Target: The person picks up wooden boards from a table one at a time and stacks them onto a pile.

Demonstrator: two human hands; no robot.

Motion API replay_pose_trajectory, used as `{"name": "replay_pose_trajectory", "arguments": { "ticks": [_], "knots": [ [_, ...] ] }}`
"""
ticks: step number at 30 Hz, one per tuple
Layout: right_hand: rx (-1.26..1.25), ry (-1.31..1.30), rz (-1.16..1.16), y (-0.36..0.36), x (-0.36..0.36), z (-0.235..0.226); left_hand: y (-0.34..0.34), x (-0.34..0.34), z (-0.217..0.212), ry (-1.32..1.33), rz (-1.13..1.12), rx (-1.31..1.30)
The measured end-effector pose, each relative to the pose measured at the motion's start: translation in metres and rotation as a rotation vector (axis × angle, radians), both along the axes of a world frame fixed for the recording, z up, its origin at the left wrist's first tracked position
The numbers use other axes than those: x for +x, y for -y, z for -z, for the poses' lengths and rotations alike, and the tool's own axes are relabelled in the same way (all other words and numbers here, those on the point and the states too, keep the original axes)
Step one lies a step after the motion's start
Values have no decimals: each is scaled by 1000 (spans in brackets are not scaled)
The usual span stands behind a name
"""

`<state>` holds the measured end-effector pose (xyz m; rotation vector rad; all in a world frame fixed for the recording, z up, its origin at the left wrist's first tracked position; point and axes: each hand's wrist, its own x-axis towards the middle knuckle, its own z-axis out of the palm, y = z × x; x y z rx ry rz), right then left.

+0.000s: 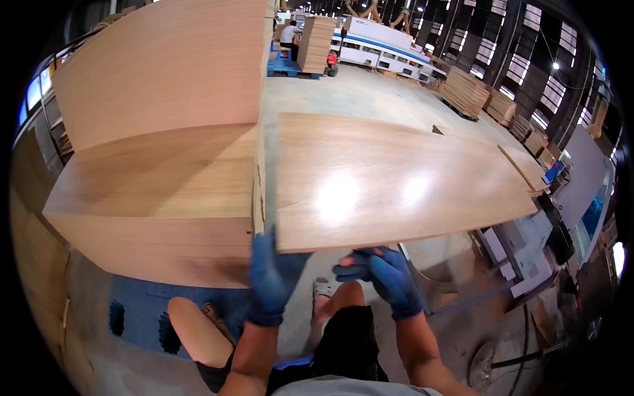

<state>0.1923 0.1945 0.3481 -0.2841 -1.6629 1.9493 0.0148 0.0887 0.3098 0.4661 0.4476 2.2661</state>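
Note:
A wood-grain panel [396,181] with a glossy top lies level in front of me, its near edge just above my hands. My left hand [271,277], in a blue glove, is at the panel's near left corner with its fingers stretched upward, slightly blurred. Just below the near edge is my gloved right hand [386,274], fingers loosely bent and apart, some bare fingertips showing; I cannot tell whether it touches the panel. Left of the panel stands a stack of similar panels [158,171], its front part lower than the tall part behind.
The stack sits on a blue pallet [148,313]. Machine equipment [518,254] and a round-based stand [485,360] are at the right. Farther off are panel stacks [465,92], a long white machine [389,46] and a seated person [289,36].

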Motion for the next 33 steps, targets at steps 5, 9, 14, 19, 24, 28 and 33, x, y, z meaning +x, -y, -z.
{"name": "replay_pose_trajectory", "arguments": {
  "ticks": [5,9,14,19,24,28,33],
  "knots": [
    [-396,-421,421,-48,105,36,93,-46,-25,229,-451,-142],
    [-288,-540,562,-86,200,39,176,-110,-10,45,-760,-174],
    [-17,-414,1090,-61,162,41,278,-217,67,-381,-1086,-462],
    [-467,-425,875,13,49,96,329,-266,35,-486,-1351,-488],
    [-703,-132,148,88,-60,59,311,-282,41,-139,-1120,-323],
    [-644,133,-268,106,-87,61,259,-264,60,-122,-1112,-382],
    [-561,107,33,59,-47,90,231,-267,41,-174,-1263,-538]
  ]
}}
